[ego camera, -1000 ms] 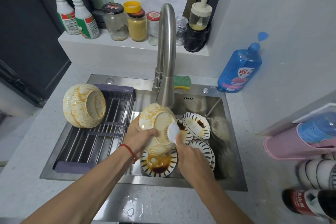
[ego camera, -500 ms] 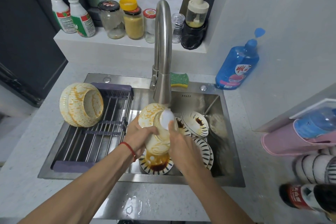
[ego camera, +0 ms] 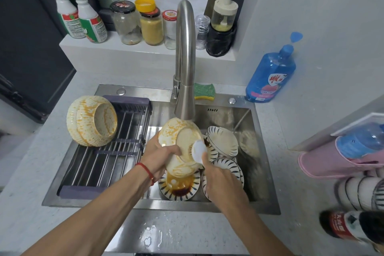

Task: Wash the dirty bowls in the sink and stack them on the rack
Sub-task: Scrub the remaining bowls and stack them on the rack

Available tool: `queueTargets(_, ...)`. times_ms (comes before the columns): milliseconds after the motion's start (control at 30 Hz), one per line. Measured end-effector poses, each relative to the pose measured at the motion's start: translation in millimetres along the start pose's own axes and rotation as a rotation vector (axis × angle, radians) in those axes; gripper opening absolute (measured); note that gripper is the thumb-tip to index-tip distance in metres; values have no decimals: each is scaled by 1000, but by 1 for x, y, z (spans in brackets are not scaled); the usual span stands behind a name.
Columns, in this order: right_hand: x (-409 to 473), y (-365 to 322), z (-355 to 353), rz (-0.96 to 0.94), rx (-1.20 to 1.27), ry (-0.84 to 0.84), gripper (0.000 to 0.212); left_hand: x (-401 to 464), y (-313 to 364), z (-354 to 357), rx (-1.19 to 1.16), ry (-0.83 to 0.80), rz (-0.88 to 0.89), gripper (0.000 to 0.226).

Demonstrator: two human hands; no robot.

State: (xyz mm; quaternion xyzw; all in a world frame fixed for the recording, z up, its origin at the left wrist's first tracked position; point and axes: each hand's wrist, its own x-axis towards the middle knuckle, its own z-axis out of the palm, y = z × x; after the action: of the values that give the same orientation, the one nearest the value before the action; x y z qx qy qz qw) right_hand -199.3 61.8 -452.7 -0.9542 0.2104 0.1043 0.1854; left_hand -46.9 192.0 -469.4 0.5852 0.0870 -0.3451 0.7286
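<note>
My left hand grips a cream bowl with orange speckles, held tilted bottom-up under the tap's spout over the sink. My right hand pinches a white scrub pad against the bowl's base at its right side. Below the held bowl sit several striped bowls, and one of them, the sauce-stained bowl, holds brown sauce. Two nested speckled bowls lie on their side at the far left of the drying rack.
The steel tap rises behind the sink, a green-and-yellow sponge beside its base. A blue soap bottle stands at the right. Jars and spray bottles line the back ledge. Water is pooled on the front counter.
The white pad slid from the upper middle of the bowl's base down to its right edge. The bowl stays under the spout in my left hand.
</note>
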Motion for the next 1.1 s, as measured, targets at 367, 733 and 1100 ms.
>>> queueTargets(367, 17, 0, -3, 63, 12, 48, 74, -1, 0, 5, 74, -20, -7, 66)
queueTargets(733, 26, -11, -2, 52, 57, 52, 76, -3, 0, 14, 106, -41, -4, 75)
queueTargets(1100, 6, 4, 3, -14, 112, -24, 69, -1, 7, 13, 157, -42, -28, 64)
